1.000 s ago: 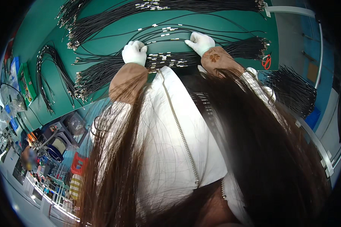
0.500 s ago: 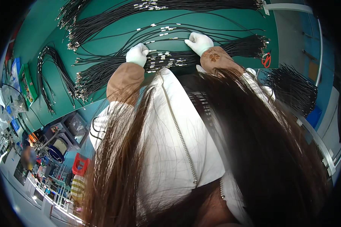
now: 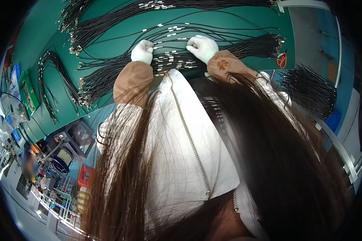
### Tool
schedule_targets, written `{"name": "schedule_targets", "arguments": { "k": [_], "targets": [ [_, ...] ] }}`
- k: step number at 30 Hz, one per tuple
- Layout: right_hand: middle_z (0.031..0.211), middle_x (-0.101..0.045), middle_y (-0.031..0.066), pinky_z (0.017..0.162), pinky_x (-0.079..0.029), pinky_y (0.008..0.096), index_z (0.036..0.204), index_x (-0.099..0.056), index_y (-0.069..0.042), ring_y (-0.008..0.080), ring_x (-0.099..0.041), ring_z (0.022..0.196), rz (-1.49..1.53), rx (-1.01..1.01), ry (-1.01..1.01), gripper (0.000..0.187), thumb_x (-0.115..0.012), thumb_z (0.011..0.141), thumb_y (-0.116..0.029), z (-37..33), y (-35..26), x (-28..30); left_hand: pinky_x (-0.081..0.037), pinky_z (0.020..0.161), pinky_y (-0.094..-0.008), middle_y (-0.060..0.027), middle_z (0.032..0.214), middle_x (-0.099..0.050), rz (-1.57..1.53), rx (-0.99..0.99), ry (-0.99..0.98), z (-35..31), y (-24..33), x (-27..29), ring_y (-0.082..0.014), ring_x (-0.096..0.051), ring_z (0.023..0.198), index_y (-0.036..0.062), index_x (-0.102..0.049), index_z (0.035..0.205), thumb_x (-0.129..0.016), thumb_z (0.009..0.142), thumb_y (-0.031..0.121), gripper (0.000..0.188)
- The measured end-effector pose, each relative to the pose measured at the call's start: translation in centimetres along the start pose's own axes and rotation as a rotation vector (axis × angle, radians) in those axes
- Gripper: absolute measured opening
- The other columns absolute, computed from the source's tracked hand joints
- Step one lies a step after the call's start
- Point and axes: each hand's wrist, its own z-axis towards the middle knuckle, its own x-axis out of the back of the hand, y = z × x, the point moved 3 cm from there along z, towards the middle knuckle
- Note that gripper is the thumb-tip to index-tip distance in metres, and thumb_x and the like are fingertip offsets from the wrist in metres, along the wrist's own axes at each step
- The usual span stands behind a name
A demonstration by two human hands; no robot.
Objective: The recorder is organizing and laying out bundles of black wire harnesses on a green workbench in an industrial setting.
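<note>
Both my hands wear white gloves, with brown sleeve covers behind them. My left hand (image 3: pixel 142 52) is closed, thumb and fingers pinching a thin black cable (image 3: pixel 171 47) beside a small white label on it. On the right, my right hand (image 3: pixel 203 47) has its fingers bent together over the same group of cables; its fingertips partly hide what they grip. Below both hands lies a thick bundle of black cables (image 3: pixel 108 78) with many white labels (image 3: pixel 173 60) about its middle. Several looser labelled cables (image 3: pixel 175 29) curve across the table just beyond my hands.
More black cable bundles lie along the far side of the green table (image 3: pixel 64 40), and a bent bundle (image 3: pixel 54 60) lies at left. A green bin (image 3: pixel 29 92) stands at the left edge. A red-handled tool (image 3: pixel 282 60) rests at right, near another cable bundle (image 3: pixel 309 94).
My right hand has moved left, nearer to my left hand. My left hand has shifted slightly up and left in the view, still pinching the cable.
</note>
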Motion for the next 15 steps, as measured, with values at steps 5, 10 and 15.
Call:
{"name": "schedule_targets", "arguments": {
  "k": [5, 10, 15],
  "targets": [
    [0.093, -0.067, 0.0032, 0.082, -0.052, 0.0408, 0.098, -0.073, -0.018, 0.026, -0.064, 0.094, -0.035, 0.188, -0.039, 0.018, -0.064, 0.084, -0.024, 0.1, -0.8, -1.3, -0.052, 0.074, -0.0356, -0.0075, 0.082, -0.067, 0.051, -0.086, 0.101, -0.2, 0.1, -0.3, -0.0267, -0.065, 0.077, 0.0107, -0.068, 0.086, -0.066, 0.079, 0.003, 0.01],
    [0.094, -0.067, 0.0036, 0.084, -0.052, 0.0413, 0.098, -0.074, -0.018, 0.0266, -0.064, 0.097, -0.074, 0.152, -0.135, 0.019, -0.063, 0.083, -0.024, 0.3, -0.2, -2.1, -0.051, 0.076, -0.0407, -0.0071, 0.084, -0.064, 0.203, -0.274, 0.184, -0.3, 1.2, 0.7, -0.0294, -0.062, 0.082, 0.0117, -0.067, 0.082, -0.067, 0.076, 0.005, 0.009],
    [0.093, -0.066, 0.0029, 0.081, -0.052, 0.0394, 0.094, -0.072, -0.019, 0.0257, -0.064, 0.095, -0.139, 0.113, -0.163, 0.014, -0.064, 0.086, -0.027, 1.2, -0.8, -2.1, -0.052, 0.075, -0.0359, -0.0051, 0.086, -0.064, 0.227, -0.234, 0.191, -1.3, 2.3, 1.1, -0.023, -0.063, 0.081, 0.0109, -0.069, 0.085, -0.073, 0.076, 0.008, 0.01]
  ]
}}
